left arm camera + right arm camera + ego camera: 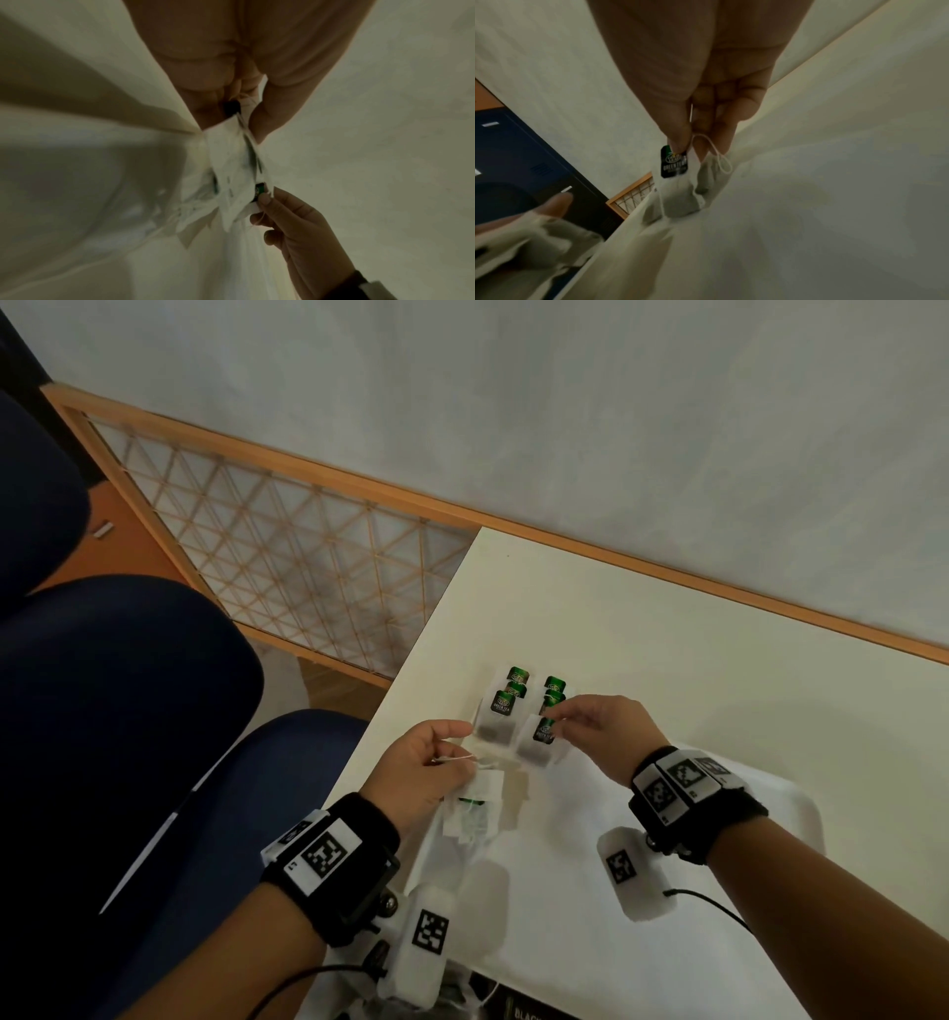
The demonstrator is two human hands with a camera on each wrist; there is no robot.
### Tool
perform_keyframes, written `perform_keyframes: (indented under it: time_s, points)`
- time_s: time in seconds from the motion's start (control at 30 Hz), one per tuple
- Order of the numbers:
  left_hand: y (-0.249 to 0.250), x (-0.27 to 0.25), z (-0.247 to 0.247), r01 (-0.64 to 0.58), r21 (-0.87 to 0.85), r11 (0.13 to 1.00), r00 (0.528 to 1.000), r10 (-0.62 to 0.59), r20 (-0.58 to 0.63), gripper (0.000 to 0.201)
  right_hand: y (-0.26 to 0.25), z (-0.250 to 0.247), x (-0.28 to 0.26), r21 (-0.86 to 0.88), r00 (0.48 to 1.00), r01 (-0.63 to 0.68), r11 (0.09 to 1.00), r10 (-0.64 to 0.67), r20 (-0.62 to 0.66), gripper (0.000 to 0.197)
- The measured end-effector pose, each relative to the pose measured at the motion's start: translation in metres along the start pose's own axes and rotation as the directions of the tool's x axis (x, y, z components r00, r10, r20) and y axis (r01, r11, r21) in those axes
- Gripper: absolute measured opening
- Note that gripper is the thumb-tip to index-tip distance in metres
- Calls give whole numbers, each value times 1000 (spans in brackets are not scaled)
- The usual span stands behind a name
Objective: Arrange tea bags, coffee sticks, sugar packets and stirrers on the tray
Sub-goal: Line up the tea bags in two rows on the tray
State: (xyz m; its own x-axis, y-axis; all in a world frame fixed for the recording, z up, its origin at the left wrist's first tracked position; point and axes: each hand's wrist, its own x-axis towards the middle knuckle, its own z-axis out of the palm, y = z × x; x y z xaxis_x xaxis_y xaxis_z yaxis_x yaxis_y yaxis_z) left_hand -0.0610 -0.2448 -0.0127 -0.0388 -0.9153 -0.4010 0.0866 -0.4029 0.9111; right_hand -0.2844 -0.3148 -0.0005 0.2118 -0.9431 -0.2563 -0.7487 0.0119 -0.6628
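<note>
the right hand [595,729] pinches the green tag [674,162] of a tea bag [680,200] between thumb and fingers; the bag hangs below the tag, its lower edge at the white surface. its loose string loops beside the fingertips [680,142].

the left hand [426,775] is closed around a bunch of tea bags [475,806] and their strings. in the left wrist view the bunch is blurred and overlapping, so the count cannot be told. a dark spot between the fingers there cannot be identified.

two short columns of tea bags [506,706] lie on the white table [667,660] just beyond both hands, green tags uppermost. the bags overlap, so the lower ones are partly covered.

a white sheet or tray surface [565,916] lies under the wrists; its edges are hidden by the arms and wrist mounts, and which it is cannot be told. a dark box [518,1012] at the bottom edge is cut off, its print only partly legible. blue seats [128,685] stand left of the table.
</note>
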Motion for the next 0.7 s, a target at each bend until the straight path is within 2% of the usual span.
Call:
perform_keyframes:
  time_s: [0.23, 0.33, 0.4, 0.43, 0.5, 0.57, 0.63, 0.7]
  points:
    - [-3, 0, 6, -10, 6, 1000, 1000, 10, 28, 32, 3, -2, 7, -70, 1000, -8, 998, 6, -28, 19]
    - [-1, 0, 9, -15, 17, 1000, 999, 15, 51, 33, 1, -3, 2, -112, 993, 66, 991, -77, -92, 20]
    - [-1, 0, 11, -25, 26, 999, 997, 23, 74, 37, -5, -2, -6, -53, 982, 140, 989, -145, -123, 18]
    - [0, 0, 12, -31, 30, 999, 996, 28, 86, 39, -9, 0, -12, 1, 981, 170, 985, -169, -92, 17]
    - [0, 0, 15, -41, 35, 999, 994, 37, 107, 41, -14, 7, -23, 97, 978, 194, 976, -200, 61, 21]
    - [0, -1, 17, -50, 45, 998, 992, 44, 120, 42, -18, 14, -33, 154, 962, 161, 975, -190, 197, 23]
    - [0, -2, 19, -60, 57, 997, 990, 53, 127, 43, -20, 18, -38, 206, 955, 117, 971, -167, 244, 24]
    - [1, -4, 20, -65, 55, 996, 989, 57, 135, 44, -22, 20, -41, 250, 961, 97, 963, -156, 227, 23]
